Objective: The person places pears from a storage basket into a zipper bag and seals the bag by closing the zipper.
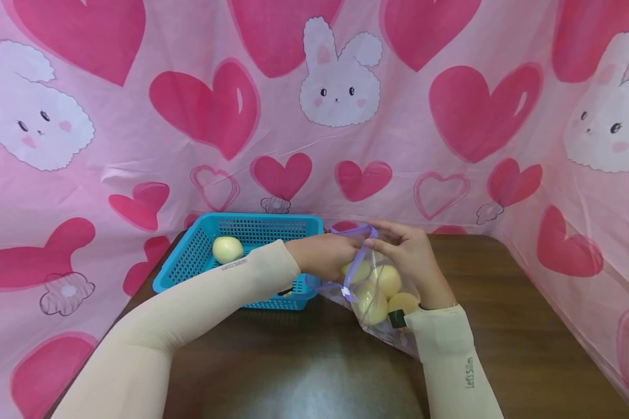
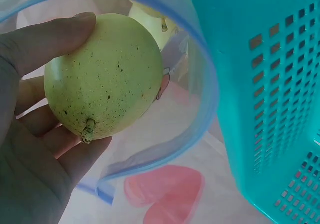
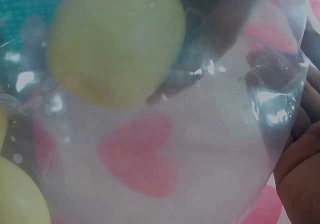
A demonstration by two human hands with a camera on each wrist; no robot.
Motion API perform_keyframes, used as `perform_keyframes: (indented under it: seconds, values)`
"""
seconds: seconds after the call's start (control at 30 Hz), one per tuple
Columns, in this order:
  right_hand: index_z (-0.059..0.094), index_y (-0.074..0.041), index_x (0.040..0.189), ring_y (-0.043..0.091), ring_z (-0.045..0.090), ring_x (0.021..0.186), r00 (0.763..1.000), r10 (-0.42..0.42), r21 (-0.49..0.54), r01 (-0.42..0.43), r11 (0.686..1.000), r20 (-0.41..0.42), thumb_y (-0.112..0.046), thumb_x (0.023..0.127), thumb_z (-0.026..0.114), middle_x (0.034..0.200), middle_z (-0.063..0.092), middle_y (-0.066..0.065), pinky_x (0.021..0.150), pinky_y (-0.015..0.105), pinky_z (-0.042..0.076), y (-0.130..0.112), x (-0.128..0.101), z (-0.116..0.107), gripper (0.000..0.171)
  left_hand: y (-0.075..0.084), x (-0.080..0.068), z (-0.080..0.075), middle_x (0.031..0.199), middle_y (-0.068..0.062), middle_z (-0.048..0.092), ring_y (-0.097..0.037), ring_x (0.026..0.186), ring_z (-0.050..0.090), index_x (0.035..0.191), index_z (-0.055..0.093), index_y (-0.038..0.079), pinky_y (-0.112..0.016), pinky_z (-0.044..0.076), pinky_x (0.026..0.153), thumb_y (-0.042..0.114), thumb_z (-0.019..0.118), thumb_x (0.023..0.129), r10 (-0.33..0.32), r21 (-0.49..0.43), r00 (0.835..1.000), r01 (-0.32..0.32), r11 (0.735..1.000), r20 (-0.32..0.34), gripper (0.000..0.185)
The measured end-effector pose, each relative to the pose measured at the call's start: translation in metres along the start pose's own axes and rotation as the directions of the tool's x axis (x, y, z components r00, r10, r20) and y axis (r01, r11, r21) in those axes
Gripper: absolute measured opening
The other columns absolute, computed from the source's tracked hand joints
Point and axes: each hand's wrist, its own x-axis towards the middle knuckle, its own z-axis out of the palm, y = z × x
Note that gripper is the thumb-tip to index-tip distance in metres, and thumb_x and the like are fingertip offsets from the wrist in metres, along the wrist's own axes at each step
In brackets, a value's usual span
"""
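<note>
My left hand [image 1: 325,255] grips a pale yellow-green pear [image 2: 107,76], speckled and short-stemmed, at the mouth of a clear zip bag [image 1: 369,337]. In the left wrist view, the bag's bluish rim [image 2: 210,79] loops around the pear. On the bag's far side, my right hand [image 1: 416,259] pinches its upper edge between thumb and fingers. Several pears [image 1: 388,282] lie inside the bag, near the right wrist. Through the plastic, the right wrist view shows the held pear [image 3: 117,44] above other pears [image 3: 20,196].
A blue perforated basket [image 1: 267,217] stands left of the bag, with one pear [image 1: 228,250] visible at its far left; my left forearm covers part of it. The brown wooden table [image 1: 304,372] ends against a pink heart-and-rabbit cloth [image 1: 340,139].
</note>
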Motion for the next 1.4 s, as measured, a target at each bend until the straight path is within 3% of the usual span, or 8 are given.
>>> perform_keyframes:
  seconds: [0.33, 0.73, 0.8, 0.87, 0.97, 1.03, 1.1, 1.4]
  values:
    - [0.07, -0.004, 0.117, 0.02, 0.068, 0.098, 0.999, -0.033, -0.004, 0.033, 0.999, -0.004, -0.015, 0.08, 0.081, 0.109, 0.07, 0.011, 0.08, 0.021, 0.052, -0.001, 0.001, 0.003, 0.04, -0.004, 0.013, 0.006, 0.099, 0.01, 0.065, -0.001, 0.091, 0.058, 0.115, 0.07, 0.017, -0.016, 0.045, 0.088, 0.038, 0.08, 0.08, 0.05, -0.097, 0.998, -0.053, 0.994, -0.032, 0.042]
    - [0.07, -0.004, 0.118, 0.021, 0.067, 0.1, 1.0, 0.003, 0.005, -0.003, 1.0, 0.001, -0.016, 0.08, 0.081, 0.11, 0.07, 0.011, 0.079, 0.022, 0.053, -0.001, -0.001, 0.005, 0.041, -0.01, 0.029, 0.013, 0.106, 0.011, 0.063, -0.003, 0.096, 0.054, 0.12, 0.069, 0.023, -0.018, 0.046, 0.085, 0.04, 0.083, 0.075, -0.089, -0.118, 0.993, 0.098, 0.988, 0.077, 0.05]
    - [0.07, -0.004, 0.118, 0.021, 0.067, 0.1, 1.0, 0.006, 0.009, -0.006, 1.0, 0.0, -0.016, 0.08, 0.081, 0.11, 0.07, 0.011, 0.079, 0.023, 0.053, -0.002, -0.001, 0.006, 0.041, -0.011, 0.031, 0.014, 0.11, 0.008, 0.061, -0.004, 0.095, 0.055, 0.121, 0.068, 0.024, -0.019, 0.05, 0.079, 0.038, 0.084, 0.075, -0.139, -0.163, 0.983, 0.158, 0.974, 0.121, 0.051]
    - [0.07, -0.005, 0.118, 0.021, 0.067, 0.1, 1.0, 0.004, 0.007, -0.004, 1.0, 0.0, -0.017, 0.08, 0.081, 0.111, 0.07, 0.01, 0.079, 0.023, 0.053, -0.002, 0.0, 0.006, 0.041, -0.011, 0.033, 0.014, 0.114, 0.006, 0.059, -0.008, 0.091, 0.06, 0.123, 0.065, 0.025, -0.025, 0.055, 0.07, 0.031, 0.086, 0.073, -0.236, -0.274, 0.95, 0.286, 0.918, 0.203, 0.054]
    - [0.071, -0.005, 0.117, 0.021, 0.068, 0.1, 1.0, -0.014, -0.01, 0.014, 1.0, -0.005, -0.017, 0.08, 0.082, 0.11, 0.07, 0.01, 0.077, 0.023, 0.053, -0.002, 0.0, 0.008, 0.04, -0.012, 0.037, 0.014, 0.119, 0.004, 0.056, -0.009, 0.09, 0.06, 0.123, 0.064, 0.024, -0.028, 0.056, 0.067, 0.027, 0.087, 0.074, -0.323, -0.258, 0.912, 0.384, 0.886, 0.252, 0.055]
    - [0.071, -0.005, 0.116, 0.021, 0.068, 0.099, 0.999, -0.032, -0.019, 0.031, 0.999, -0.009, -0.016, 0.08, 0.081, 0.11, 0.07, 0.01, 0.077, 0.022, 0.054, -0.002, 0.0, 0.008, 0.039, -0.012, 0.04, 0.014, 0.123, 0.004, 0.056, -0.009, 0.094, 0.058, 0.124, 0.064, 0.024, -0.029, 0.055, 0.076, 0.029, 0.086, 0.075, -0.344, -0.187, 0.906, 0.393, 0.9, 0.248, 0.054]
    - [0.072, -0.005, 0.116, 0.021, 0.068, 0.098, 0.999, -0.045, -0.025, 0.045, 0.999, -0.015, -0.014, 0.08, 0.081, 0.109, 0.07, 0.01, 0.076, 0.022, 0.054, -0.002, 0.0, 0.009, 0.038, -0.011, 0.044, 0.014, 0.123, 0.004, 0.058, -0.006, 0.1, 0.053, 0.12, 0.068, 0.023, -0.024, 0.049, 0.085, 0.034, 0.082, 0.079, -0.315, -0.041, 0.924, 0.331, 0.943, 0.217, 0.046]
    - [0.071, -0.004, 0.117, 0.021, 0.068, 0.096, 0.999, -0.05, -0.026, 0.05, 0.998, -0.005, -0.013, 0.081, 0.08, 0.109, 0.071, 0.009, 0.077, 0.022, 0.054, -0.002, -0.001, 0.012, 0.039, -0.009, 0.054, 0.019, 0.113, 0.006, 0.06, -0.009, 0.097, 0.053, 0.106, 0.072, 0.023, -0.023, 0.051, 0.074, 0.032, 0.081, 0.079, -0.401, 0.043, 0.87, 0.406, 0.913, 0.287, 0.03]
